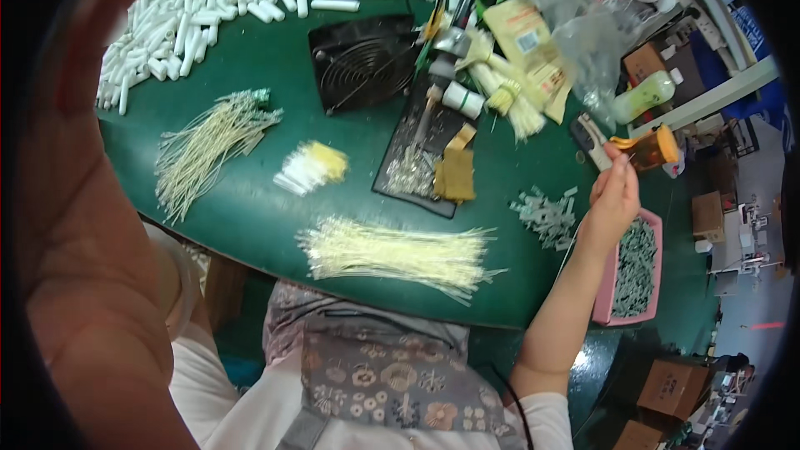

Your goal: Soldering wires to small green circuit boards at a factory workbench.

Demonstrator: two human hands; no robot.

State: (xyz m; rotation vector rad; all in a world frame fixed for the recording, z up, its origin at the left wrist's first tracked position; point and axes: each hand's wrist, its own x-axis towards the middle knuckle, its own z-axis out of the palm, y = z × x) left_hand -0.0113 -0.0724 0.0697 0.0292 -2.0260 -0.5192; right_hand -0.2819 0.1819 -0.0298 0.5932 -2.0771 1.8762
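Green worktable (275, 150) fills the centre, and here's the left hand (92, 233) looming frame left, its grip impossible to tell! At right, the right hand (615, 198) pinches narrow, contents unclear, right by an orange-rimmed jar (664, 143) and grey-and-black hand tool (590, 142).

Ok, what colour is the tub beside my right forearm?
The tub is pink, best seen in the head view.
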